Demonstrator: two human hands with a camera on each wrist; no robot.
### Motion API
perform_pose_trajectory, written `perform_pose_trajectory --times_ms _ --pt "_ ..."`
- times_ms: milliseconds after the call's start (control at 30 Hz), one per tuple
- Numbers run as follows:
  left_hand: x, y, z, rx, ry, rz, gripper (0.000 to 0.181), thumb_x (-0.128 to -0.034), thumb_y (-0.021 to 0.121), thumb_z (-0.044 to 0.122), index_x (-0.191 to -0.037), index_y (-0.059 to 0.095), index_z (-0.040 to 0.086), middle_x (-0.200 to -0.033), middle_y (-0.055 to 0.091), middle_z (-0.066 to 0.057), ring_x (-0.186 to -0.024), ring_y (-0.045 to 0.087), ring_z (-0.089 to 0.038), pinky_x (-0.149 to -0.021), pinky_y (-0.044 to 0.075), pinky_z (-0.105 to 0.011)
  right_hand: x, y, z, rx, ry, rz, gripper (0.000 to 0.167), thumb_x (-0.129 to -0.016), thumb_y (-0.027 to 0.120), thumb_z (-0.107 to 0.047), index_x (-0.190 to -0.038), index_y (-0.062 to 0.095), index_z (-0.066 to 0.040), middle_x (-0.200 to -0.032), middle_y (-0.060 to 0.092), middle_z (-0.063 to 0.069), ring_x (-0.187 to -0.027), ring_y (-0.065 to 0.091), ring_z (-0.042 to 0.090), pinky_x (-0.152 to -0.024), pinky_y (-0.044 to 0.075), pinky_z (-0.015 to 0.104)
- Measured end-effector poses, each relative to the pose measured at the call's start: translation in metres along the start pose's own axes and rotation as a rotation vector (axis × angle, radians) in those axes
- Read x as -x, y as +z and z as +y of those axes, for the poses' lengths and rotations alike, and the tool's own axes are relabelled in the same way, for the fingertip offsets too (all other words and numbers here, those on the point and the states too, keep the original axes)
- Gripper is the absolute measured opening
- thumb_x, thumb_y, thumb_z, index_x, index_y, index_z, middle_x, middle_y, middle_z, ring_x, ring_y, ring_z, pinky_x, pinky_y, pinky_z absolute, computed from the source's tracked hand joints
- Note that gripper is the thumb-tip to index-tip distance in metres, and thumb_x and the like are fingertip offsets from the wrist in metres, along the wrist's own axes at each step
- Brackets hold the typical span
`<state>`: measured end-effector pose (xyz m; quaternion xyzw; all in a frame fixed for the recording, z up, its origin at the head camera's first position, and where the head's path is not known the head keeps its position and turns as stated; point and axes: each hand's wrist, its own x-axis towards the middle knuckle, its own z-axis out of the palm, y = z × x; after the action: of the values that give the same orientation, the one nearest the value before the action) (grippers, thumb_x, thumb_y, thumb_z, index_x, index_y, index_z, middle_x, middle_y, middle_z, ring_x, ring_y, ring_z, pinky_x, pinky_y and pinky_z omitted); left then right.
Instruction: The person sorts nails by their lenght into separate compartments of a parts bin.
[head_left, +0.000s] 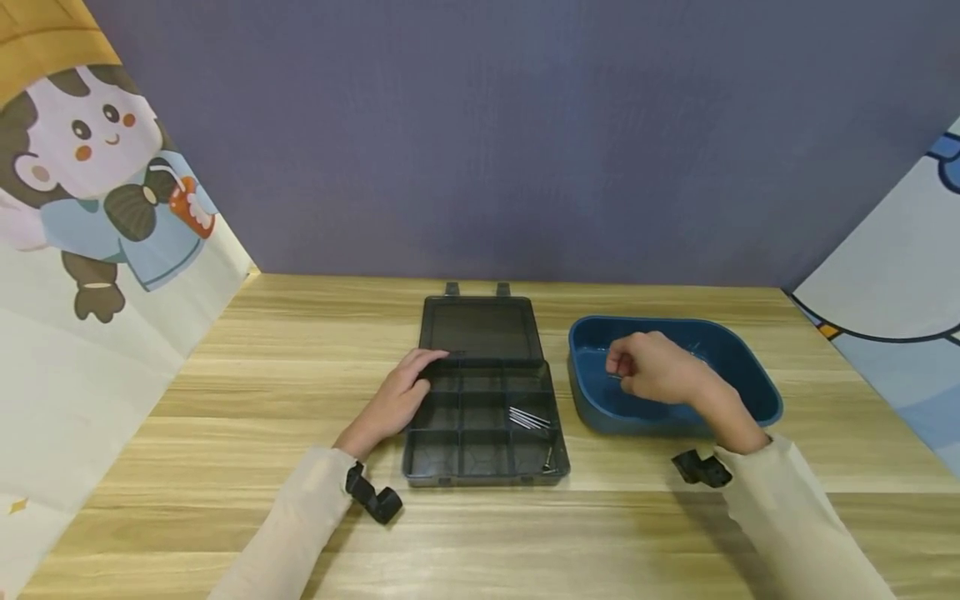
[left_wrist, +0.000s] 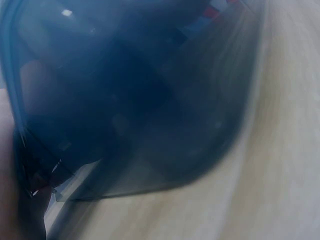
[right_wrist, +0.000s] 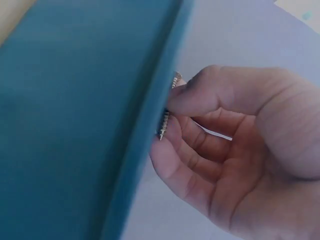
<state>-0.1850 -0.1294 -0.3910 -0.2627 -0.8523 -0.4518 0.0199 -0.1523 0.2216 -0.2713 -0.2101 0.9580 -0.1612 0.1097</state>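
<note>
In the head view, a dark translucent compartment box lies with its lid folded back. My left hand rests on its left side, fingertips by the hinge. Several silver nails lie in a right-hand compartment, and a screw is in the front right one. My right hand is over the blue bin. The right wrist view shows a brass-coloured screw pinched between its thumb and fingers. A thin silver piece shows against the curled fingers; its kind is unclear.
The bin stands right of the box on a wood-grain table. Small shiny bits show inside it, too small to identify. A dark grey-blue panel rises behind the table. The left wrist view is blurred.
</note>
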Motion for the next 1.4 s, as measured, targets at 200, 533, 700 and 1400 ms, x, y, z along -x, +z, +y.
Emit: perform_pose_trajectory --times_ms 200,533,700,1400 --pt "0.0 0.0 0.0 -0.007 0.004 0.007 0.047 -0.0912 0.038 -0.001 -0.137 0.048 0.004 -0.136 0.049 -0.014 -0.129 0.044 -0.032 -0.105 0.035 -0.053 -0.002 0.002 -0.014 -0.007 -0.041 0.005 0.017 -0.08 0.056 0.007 -0.089 0.062 -0.006 -0.075 0.055 0.001 -0.064 0.044 0.013 -0.06 0.038 0.028" --pt "-0.001 0.0 0.001 -0.001 -0.012 0.002 0.047 -0.0909 0.038 0.001 -0.137 0.049 0.003 -0.135 0.049 -0.015 -0.129 0.044 -0.032 -0.106 0.035 -0.052 0.0 0.009 -0.036 -0.026 -0.095 0.035 0.017 -0.081 0.057 0.008 -0.09 0.063 -0.006 -0.076 0.056 -0.001 -0.065 0.044 0.01 -0.06 0.04 0.026" --pt "-0.001 0.0 0.001 -0.001 -0.008 0.002 0.048 -0.0905 0.038 0.0 -0.137 0.048 0.003 -0.136 0.049 -0.015 -0.129 0.044 -0.032 -0.106 0.035 -0.052 0.0 0.015 -0.046 -0.025 -0.119 0.047 0.019 -0.081 0.058 0.009 -0.088 0.064 -0.008 -0.074 0.055 -0.003 -0.064 0.043 0.009 -0.06 0.04 0.027" --pt "-0.001 0.0 0.001 0.002 -0.02 0.0 0.048 -0.0909 0.038 -0.001 -0.138 0.048 0.004 -0.137 0.048 -0.014 -0.131 0.043 -0.032 -0.105 0.035 -0.053 -0.003 0.038 -0.081 0.022 -0.161 -0.018 0.019 -0.079 0.061 0.008 -0.084 0.064 -0.009 -0.068 0.049 -0.006 -0.06 0.04 0.006 -0.056 0.036 0.021"
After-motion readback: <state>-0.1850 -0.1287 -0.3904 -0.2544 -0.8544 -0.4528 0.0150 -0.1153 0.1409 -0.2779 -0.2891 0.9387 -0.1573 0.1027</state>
